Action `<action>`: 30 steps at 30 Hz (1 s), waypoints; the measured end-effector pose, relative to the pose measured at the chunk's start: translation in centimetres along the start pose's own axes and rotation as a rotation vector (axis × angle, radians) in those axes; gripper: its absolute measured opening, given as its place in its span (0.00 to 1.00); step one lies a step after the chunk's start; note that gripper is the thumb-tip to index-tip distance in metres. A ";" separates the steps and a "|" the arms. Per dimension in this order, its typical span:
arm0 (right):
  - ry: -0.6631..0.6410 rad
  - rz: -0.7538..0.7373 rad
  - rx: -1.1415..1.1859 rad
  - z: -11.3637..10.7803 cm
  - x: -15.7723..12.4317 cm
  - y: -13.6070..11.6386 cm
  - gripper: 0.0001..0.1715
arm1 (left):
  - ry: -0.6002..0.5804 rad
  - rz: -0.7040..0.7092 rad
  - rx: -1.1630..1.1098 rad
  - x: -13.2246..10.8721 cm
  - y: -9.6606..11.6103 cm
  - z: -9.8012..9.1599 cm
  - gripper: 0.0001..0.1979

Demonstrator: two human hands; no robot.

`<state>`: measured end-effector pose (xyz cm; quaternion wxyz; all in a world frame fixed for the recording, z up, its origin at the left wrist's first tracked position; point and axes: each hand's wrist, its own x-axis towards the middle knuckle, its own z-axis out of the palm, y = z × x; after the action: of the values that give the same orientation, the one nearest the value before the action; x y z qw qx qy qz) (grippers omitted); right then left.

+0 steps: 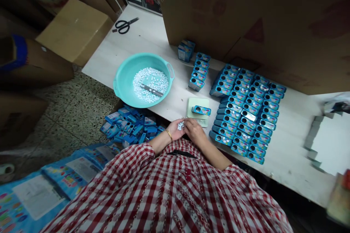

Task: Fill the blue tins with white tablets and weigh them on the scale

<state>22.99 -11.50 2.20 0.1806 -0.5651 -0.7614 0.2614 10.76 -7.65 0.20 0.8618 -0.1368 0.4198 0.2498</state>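
My left hand (175,129) is cupped palm up at the table's near edge and holds a small heap of white tablets (180,126). My right hand (193,128) is beside it, with its fingers pinched over those tablets. Just beyond the hands a small blue box (201,110) lies on a pale green scale (197,104). A teal basin (125,76) to the left holds many white tablets and a metal strip (151,90).
Rows of several open blue boxes (246,111) cover the table's right part, with a short stack (199,72) and a single box (186,51) behind. Scissors (124,25) lie at the far left. Large cartons (259,18) stand behind. More blue boxes (128,125) lie on the floor.
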 end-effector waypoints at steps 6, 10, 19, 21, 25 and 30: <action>0.225 0.122 0.001 -3.4 2.2 3.5 0.12 | -0.096 0.063 0.035 1.1 0.9 4.1 0.09; 0.192 0.114 -0.136 -3.4 3.0 5.5 0.14 | -0.021 0.101 0.031 1.2 1.1 3.8 0.09; 0.332 0.150 -0.127 -4.3 0.5 5.7 0.15 | -0.020 0.121 -0.032 1.2 1.2 2.5 0.08; 0.334 0.182 -0.087 -3.8 -1.1 5.4 0.15 | 0.026 0.137 -0.046 1.2 2.1 1.2 0.07; 0.002 0.129 0.026 -0.4 -4.2 4.1 0.14 | 0.181 0.161 0.005 1.4 3.9 -3.6 0.09; -0.146 0.276 -0.057 3.8 -3.2 2.4 0.14 | 0.241 0.111 0.057 1.4 3.1 -7.5 0.10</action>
<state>23.61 -14.80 -2.26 0.0709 -0.6488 -0.6947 0.3024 4.86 -7.96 -5.53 0.7935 -0.1178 0.5340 0.2670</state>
